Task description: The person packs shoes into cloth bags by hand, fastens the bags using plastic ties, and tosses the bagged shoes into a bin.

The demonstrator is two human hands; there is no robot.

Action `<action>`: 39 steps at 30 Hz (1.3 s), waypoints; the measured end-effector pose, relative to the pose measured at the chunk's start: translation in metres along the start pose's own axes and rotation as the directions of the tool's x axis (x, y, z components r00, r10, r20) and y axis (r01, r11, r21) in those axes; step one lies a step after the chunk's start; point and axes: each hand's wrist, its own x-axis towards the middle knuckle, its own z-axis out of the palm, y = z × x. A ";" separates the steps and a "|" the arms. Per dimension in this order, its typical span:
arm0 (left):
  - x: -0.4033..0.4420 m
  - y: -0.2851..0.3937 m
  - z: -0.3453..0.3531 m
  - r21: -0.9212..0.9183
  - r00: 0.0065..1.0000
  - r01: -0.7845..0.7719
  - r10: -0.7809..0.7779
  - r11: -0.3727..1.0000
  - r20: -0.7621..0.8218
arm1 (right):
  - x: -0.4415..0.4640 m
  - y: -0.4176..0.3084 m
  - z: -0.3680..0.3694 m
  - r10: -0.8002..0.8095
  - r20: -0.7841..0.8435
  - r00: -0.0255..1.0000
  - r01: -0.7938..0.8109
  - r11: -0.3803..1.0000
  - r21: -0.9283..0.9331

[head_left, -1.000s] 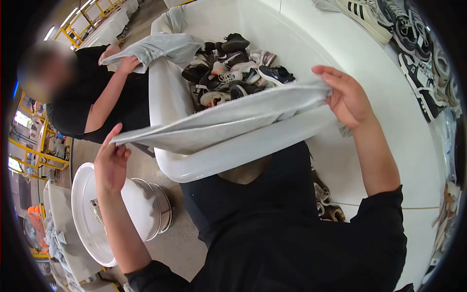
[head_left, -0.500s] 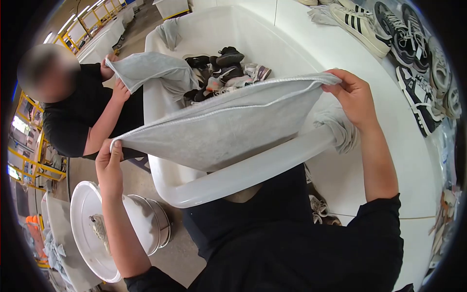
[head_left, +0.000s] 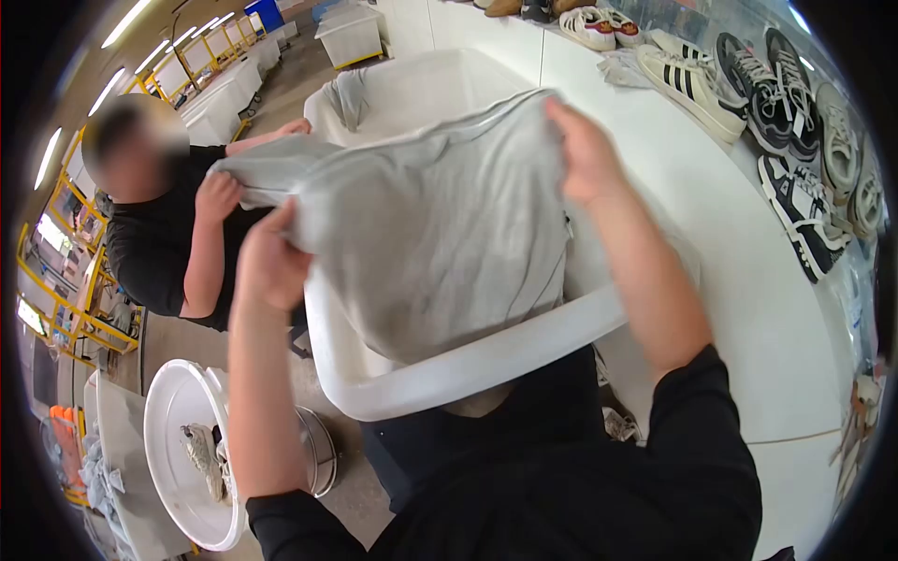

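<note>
Hands: left hand point(head_left: 271, 257) and right hand point(head_left: 589, 154) were well apart, each closed on an upper corner of the same sheet; the blur over the fingers kept me from telling the exact grip.
Grey cloth: its body point(head_left: 449, 224) hung between them over the white tub point(head_left: 468, 368), covering much of the tub's inside from where I stood.
Step in hand: holding the fabric spread out by its top edge, as I judged it.
Next move: seemed to call for both corners kept firm and the pull even, since the middle sagged in folds.
Left arm: forearm rose nearly upright from a bent elbow, the hand lower in view than its partner.
Right arm: forearm slanted up and inward, fingers reaching to the high corner.
Co-worker: another person point(head_left: 154, 234) stood at the tub's left side with a second cloth point(head_left: 281, 154); I couldn't tell whether the two fabrics touched.
Nearby: a round white bin point(head_left: 161, 467) stood to the left, and sneakers point(head_left: 687, 89) lined the right.
</note>
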 end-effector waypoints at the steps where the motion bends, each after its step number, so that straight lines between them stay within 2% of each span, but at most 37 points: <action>1: -0.006 -0.016 0.025 0.011 0.999 -0.007 0.008 1.000 -0.049 | -0.010 0.018 0.025 -0.069 0.026 0.997 0.070 0.996 -0.060; 3: -0.011 -0.054 0.060 0.090 0.990 -0.110 0.117 0.990 -0.082 | -0.050 0.052 0.078 -0.159 0.177 0.971 0.221 0.879 -0.423; 4: -0.012 -0.065 0.070 0.093 0.985 -0.133 0.142 0.987 -0.101 | -0.070 0.070 0.101 -0.255 0.266 0.930 0.364 0.755 -0.546; 5: -0.013 -0.073 0.077 0.098 0.979 -0.155 0.166 0.983 -0.119 | -0.088 0.084 0.117 -0.331 0.365 0.870 0.493 0.594 -0.636; 6: -0.012 -0.078 0.081 -0.024 0.975 -0.212 0.214 0.977 0.068 | -0.094 0.100 0.120 -0.418 0.447 0.791 0.598 0.373 -0.710; 7: -0.010 -0.082 0.078 0.049 0.974 -0.224 0.223 0.973 0.033 | -0.092 0.117 0.115 -0.479 0.537 0.695 0.658 0.122 -0.743; 8: -0.007 -0.088 0.073 0.120 0.972 -0.234 0.235 0.965 0.002 | -0.087 0.125 0.108 -0.470 0.601 0.647 0.689 0.021 -0.725; 9: -0.003 -0.091 0.069 0.186 0.966 -0.246 0.256 0.951 -0.031 | -0.081 0.122 0.103 -0.482 0.630 0.609 0.749 0.087 -0.657; 10: -0.001 -0.091 0.068 0.109 0.966 -0.230 0.240 0.967 -0.095 | -0.077 0.118 0.097 -0.492 0.657 0.572 0.800 0.155 -0.580; 11: 0.005 -0.094 0.062 0.103 0.960 -0.261 0.269 0.960 -0.073 | -0.076 0.118 0.088 -0.501 0.675 0.541 0.835 0.228 -0.501; 12: 0.013 -0.098 0.055 0.096 0.954 -0.291 0.296 0.952 -0.050 | -0.063 0.124 0.071 -0.493 0.640 0.590 0.807 0.334 -0.487; 13: 0.020 -0.098 0.053 0.084 0.944 -0.326 0.329 0.942 -0.025 | -0.049 0.135 0.057 -0.516 0.497 0.698 0.716 0.474 -0.513; 15: 0.022 -0.095 0.059 0.111 0.942 -0.336 0.333 0.935 0.047 | -0.020 0.144 0.042 -0.387 0.105 0.916 0.391 0.801 -0.453; 16: 0.022 -0.090 0.063 0.134 0.939 -0.344 0.337 0.929 0.073 | 0.022 0.164 0.000 -0.370 0.483 0.793 0.603 0.585 -0.543; 17: 0.021 -0.084 0.065 0.160 0.936 -0.351 0.339 0.923 0.098 | 0.026 0.152 -0.002 -0.027 0.525 0.851 0.241 0.908 -0.343; 18: 0.019 -0.075 0.065 0.185 0.936 -0.339 0.310 0.923 0.167 | 0.028 0.139 -0.003 0.319 0.502 0.804 -0.259 0.948 -0.187; 19: 0.015 -0.067 0.062 0.178 0.948 -0.307 0.282 0.935 0.149 | 0.031 0.134 -0.009 0.384 0.609 0.694 -0.401 0.909 -0.116; 21: 0.011 -0.054 0.055 0.166 0.967 -0.245 0.229 0.955 0.113 | 0.036 0.123 -0.014 0.440 0.545 0.713 -0.316 0.897 -0.310; 23: 0.005 -0.050 0.049 0.126 0.978 -0.210 0.210 0.970 0.014 | 0.031 0.100 0.000 0.318 0.416 0.852 -0.232 0.942 -0.245; 24: -0.006 -0.048 0.052 0.094 0.978 -0.203 0.207 0.975 -0.038 | 0.012 0.085 0.019 0.216 0.391 0.895 -0.174 0.975 -0.142; 25: -0.014 -0.050 0.054 0.062 0.976 -0.195 0.200 0.979 -0.088 | -0.006 0.084 0.034 0.173 0.409 0.896 -0.105 0.977 -0.184; 26: -0.022 -0.056 0.052 0.000 0.974 -0.224 0.224 0.974 -0.015 | -0.026 0.087 0.048 0.129 0.427 0.895 -0.033 0.974 -0.225; 27: -0.030 -0.061 0.049 0.058 0.967 -0.253 0.253 0.966 0.000 | -0.047 0.090 0.062 0.085 0.442 0.893 0.040 0.963 -0.266; 28: -0.037 -0.067 0.050 0.114 0.960 -0.280 0.279 0.953 0.025 | -0.071 0.091 0.078 -0.148 0.527 0.837 0.359 0.875 -0.324; 29: -0.044 -0.071 0.053 0.164 0.951 -0.310 0.304 0.937 0.061 | -0.088 0.093 0.091 -0.345 0.622 0.703 0.643 0.682 -0.349; 31: -0.065 -0.068 0.058 0.162 0.950 -0.286 0.257 0.944 0.178 | -0.098 0.098 0.090 -0.318 0.567 0.760 0.622 0.610 -0.492; 32: -0.070 -0.065 0.055 0.223 0.929 -0.256 0.176 0.941 0.325 | -0.093 0.100 0.088 -0.341 0.496 0.799 0.572 0.687 -0.449; 33: -0.072 -0.065 0.041 0.425 0.902 -0.322 0.138 0.846 0.409 | -0.090 0.095 0.082 -0.301 0.487 0.820 0.545 0.671 -0.503; 35: -0.082 -0.052 0.030 0.504 0.886 -0.229 -0.037 0.833 0.463 | -0.087 0.082 0.070 -0.218 0.455 0.863 0.480 0.635 -0.605; 36: -0.080 -0.057 0.018 0.678 0.896 -0.352 0.021 0.645 0.444 | -0.095 0.083 0.072 -0.424 0.395 0.815 0.579 0.596 -0.556; 37: -0.074 -0.069 0.005 0.799 0.889 -0.443 0.086 0.407 0.450 | -0.100 0.089 0.073 -0.505 0.436 0.745 0.664 0.502 -0.554; 38: -0.052 -0.100 -0.012 0.743 0.816 -0.578 0.217 0.338 0.536 | -0.106 0.096 0.074 -0.573 0.475 0.668 0.733 0.396 -0.553; 39: -0.038 -0.124 -0.013 0.721 0.815 -0.576 0.206 0.385 0.541 | -0.113 0.104 0.082 -0.581 0.557 0.593 0.795 0.311 -0.522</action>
